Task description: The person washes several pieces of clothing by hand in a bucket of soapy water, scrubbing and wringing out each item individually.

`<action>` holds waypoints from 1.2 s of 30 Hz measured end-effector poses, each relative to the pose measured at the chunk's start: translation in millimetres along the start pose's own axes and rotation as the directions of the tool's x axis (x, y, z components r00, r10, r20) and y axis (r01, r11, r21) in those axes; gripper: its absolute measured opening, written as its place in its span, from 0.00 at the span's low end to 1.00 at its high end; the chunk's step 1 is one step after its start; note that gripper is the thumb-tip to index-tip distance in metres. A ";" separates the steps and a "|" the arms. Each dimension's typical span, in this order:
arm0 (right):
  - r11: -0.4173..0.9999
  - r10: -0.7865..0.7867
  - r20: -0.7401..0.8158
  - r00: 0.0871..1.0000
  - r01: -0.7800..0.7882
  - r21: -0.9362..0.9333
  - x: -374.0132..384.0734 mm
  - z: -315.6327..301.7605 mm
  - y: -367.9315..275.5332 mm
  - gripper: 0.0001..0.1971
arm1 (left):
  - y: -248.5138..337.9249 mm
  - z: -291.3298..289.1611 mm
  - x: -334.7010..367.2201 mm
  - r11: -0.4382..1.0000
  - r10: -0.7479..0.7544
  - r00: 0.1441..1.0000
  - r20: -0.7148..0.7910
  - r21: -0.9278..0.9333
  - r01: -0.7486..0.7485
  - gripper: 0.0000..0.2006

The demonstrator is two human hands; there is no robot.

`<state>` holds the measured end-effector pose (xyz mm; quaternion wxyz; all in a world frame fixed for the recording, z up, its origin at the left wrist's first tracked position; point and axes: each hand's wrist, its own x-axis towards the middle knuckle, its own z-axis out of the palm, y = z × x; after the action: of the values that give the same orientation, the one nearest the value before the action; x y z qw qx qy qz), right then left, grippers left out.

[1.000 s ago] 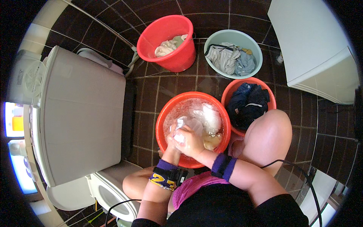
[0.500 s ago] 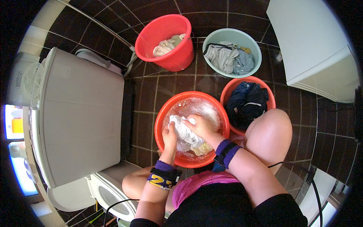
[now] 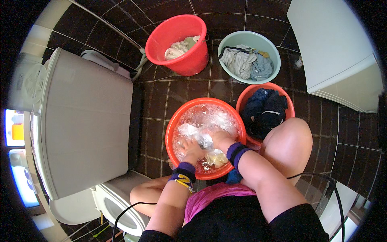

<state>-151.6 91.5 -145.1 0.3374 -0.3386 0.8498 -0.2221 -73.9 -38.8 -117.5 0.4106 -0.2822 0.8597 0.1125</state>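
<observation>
Both hands are in an orange-red basin [image 3: 169, 133] of sudsy water between my knees. White cloth [image 3: 188, 130] lies partly under the foam there. My left hand [image 3: 192, 151] presses down at the basin's near left, its fingers spread over the wet cloth. Dipped into the water beside it, my right hand [image 3: 219, 139] touches the white cloth, and foam and water hide its fingertips. A pale yellow cloth [image 3: 217, 159] floats near the basin's front rim, close below my right hand.
A red bucket [image 3: 197, 56] and a pale green tub [image 3: 275, 60] of clothes stand farther back. Beside my right knee is another orange-red basin [image 3: 288, 103] with dark clothes. A grey-white appliance [image 3: 86, 125] stands left, a white cabinet [image 3: 338, 48] right, and a toilet [image 3: 121, 205] lower left.
Both hands have gone down into the water with the white cloth, which was bunched up between them. My left hand has spread its fingers and shifted right and nearer.
</observation>
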 end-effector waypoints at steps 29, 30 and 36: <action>0.889 -0.011 0.043 0.999 -0.010 0.458 -43.9 -112.7 -101.6 0.29 | -67.6 24.8 -4.6 0.690 0.508 0.787 -0.350 -0.381 -0.615 0.49; 0.853 -0.031 0.063 0.998 -0.006 0.522 -47.6 -120.3 -105.3 0.29 | -67.3 23.5 -6.0 0.671 0.519 0.798 -0.306 -0.433 -0.602 0.45; 0.455 -0.246 0.003 0.969 0.113 0.883 -66.5 -147.7 -110.7 0.31 | -46.7 -6.7 -21.9 0.422 0.497 0.591 -0.635 -0.418 -0.804 0.24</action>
<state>-175.3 87.4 49.6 0.4920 -0.2196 0.5515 -0.6368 -40.1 -71.1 -94.6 0.0055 -0.0594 0.8609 0.5053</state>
